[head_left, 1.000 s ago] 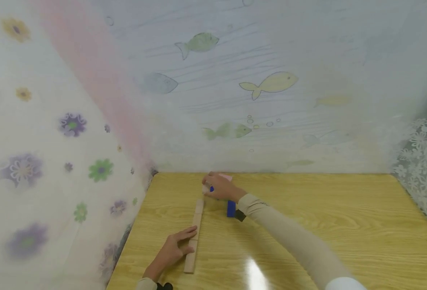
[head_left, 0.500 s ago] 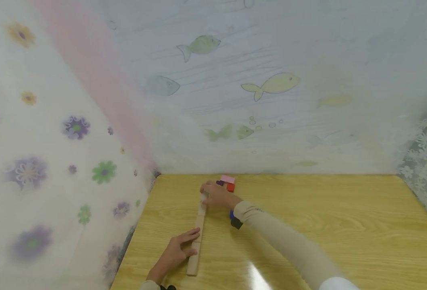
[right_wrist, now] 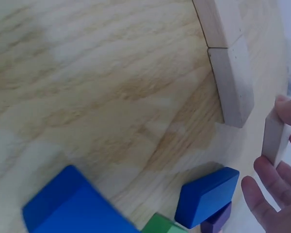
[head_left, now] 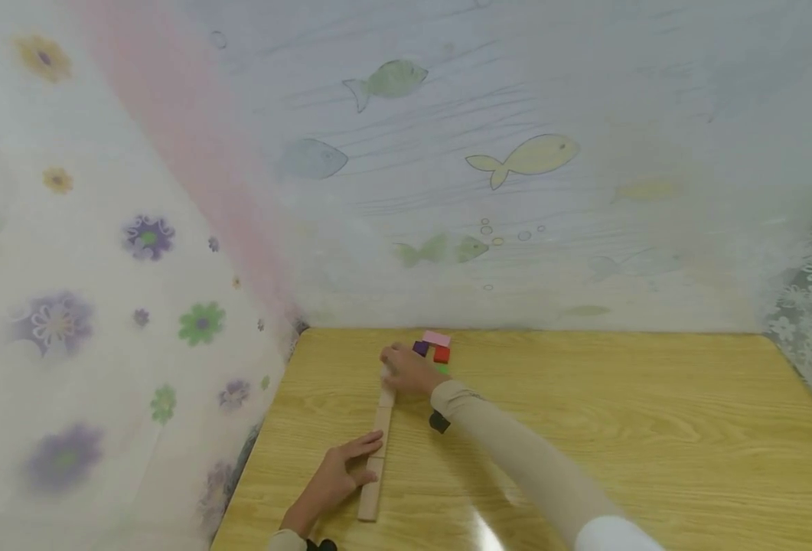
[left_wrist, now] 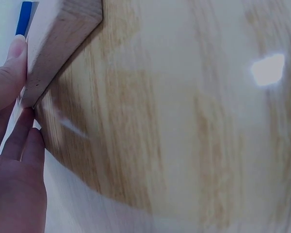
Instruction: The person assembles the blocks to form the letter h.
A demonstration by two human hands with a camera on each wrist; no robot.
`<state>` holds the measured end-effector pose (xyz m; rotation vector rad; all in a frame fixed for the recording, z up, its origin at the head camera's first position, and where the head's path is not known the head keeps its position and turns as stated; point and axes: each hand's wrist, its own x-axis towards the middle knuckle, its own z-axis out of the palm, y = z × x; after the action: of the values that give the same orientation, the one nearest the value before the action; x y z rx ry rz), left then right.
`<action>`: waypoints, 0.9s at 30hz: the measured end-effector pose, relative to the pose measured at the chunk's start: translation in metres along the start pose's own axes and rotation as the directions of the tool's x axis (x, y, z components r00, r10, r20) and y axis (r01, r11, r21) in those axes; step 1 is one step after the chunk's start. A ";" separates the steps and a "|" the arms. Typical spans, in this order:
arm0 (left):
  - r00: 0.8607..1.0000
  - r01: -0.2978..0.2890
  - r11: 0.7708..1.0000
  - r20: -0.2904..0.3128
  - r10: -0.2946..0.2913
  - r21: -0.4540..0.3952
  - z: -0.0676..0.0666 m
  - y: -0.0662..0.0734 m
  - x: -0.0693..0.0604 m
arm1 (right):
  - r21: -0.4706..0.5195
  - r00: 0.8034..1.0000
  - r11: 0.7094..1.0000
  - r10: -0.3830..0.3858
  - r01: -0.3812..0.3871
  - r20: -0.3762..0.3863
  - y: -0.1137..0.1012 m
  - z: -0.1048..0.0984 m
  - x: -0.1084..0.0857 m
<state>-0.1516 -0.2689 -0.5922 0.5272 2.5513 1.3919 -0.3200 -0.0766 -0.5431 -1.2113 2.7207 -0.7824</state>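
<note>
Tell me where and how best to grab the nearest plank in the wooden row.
Probably pinch the nearest plank across its width near the free end, coming from above. Its far end butts against the next plank, while its near end and right side face bare table. The left hand is at its left side toward the far end, so stay clear there.

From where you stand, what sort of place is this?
Perhaps a playroom or children's classroom, though that's a guess: fish and flowers decorate the walls, and a row of plain wooden blocks lies on the table near some colored blocks.
</note>
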 end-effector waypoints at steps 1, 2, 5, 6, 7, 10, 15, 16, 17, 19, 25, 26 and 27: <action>1.000 -0.006 1.000 0.002 0.006 -0.002 0.000 0.000 0.000 | -0.011 1.000 1.000 0.001 -0.001 -0.002 0.000 0.000 0.001; 1.000 0.001 1.000 0.004 -0.001 -0.007 0.000 0.000 0.001 | -0.030 1.000 1.000 0.000 0.000 -0.004 0.000 0.001 0.002; 1.000 -0.005 1.000 0.004 0.005 -0.007 0.000 0.000 0.001 | -0.055 0.999 0.998 0.033 -0.032 0.015 0.000 0.003 0.007; 1.000 -0.006 1.000 0.000 0.006 -0.007 0.000 0.000 0.001 | -0.063 0.998 0.997 0.050 -0.049 0.025 0.000 0.004 0.009; 1.000 -0.008 1.000 -0.006 0.008 -0.004 0.001 0.000 0.001 | -0.056 0.997 0.996 0.073 -0.071 0.037 0.000 0.004 0.010; 1.000 -0.002 1.000 -0.020 0.002 -0.006 0.001 0.002 0.001 | -0.030 0.989 0.991 0.130 -0.128 0.065 0.000 0.005 0.012; 1.000 -0.003 1.000 -0.020 0.003 -0.012 -0.002 0.018 0.000 | -0.099 0.983 0.981 0.175 -0.169 0.055 0.011 0.017 0.017; 1.000 0.001 1.000 -0.015 -0.001 -0.014 -0.003 0.023 -0.001 | -0.111 0.984 0.980 0.174 -0.168 0.048 0.013 0.019 0.018; 1.000 -0.002 1.000 -0.011 0.002 -0.013 -0.004 0.027 -0.001 | -0.116 0.983 0.979 0.175 -0.168 0.050 0.017 0.021 0.020; 1.000 0.005 1.000 -0.003 -0.005 -0.017 -0.006 0.035 -0.001 | -0.100 0.983 0.980 0.177 -0.171 0.056 0.017 0.021 0.020; 1.000 0.018 1.000 -0.009 -0.018 -0.014 -0.004 0.026 -0.001 | -0.080 0.981 0.985 0.162 -0.154 0.109 0.011 0.016 0.021; 1.000 0.019 1.000 -0.010 -0.019 -0.012 -0.003 0.021 -0.001 | -0.090 0.980 0.984 0.161 -0.151 0.120 0.009 0.016 0.021; 1.000 0.023 1.000 -0.012 -0.023 -0.012 -0.002 0.018 -0.001 | -0.097 0.978 0.983 0.165 -0.154 0.129 0.007 0.015 0.020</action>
<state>-0.1478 -0.2621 -0.5763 0.4873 2.5483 1.4058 -0.3354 -0.0933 -0.5568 -1.0036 2.7217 -0.5480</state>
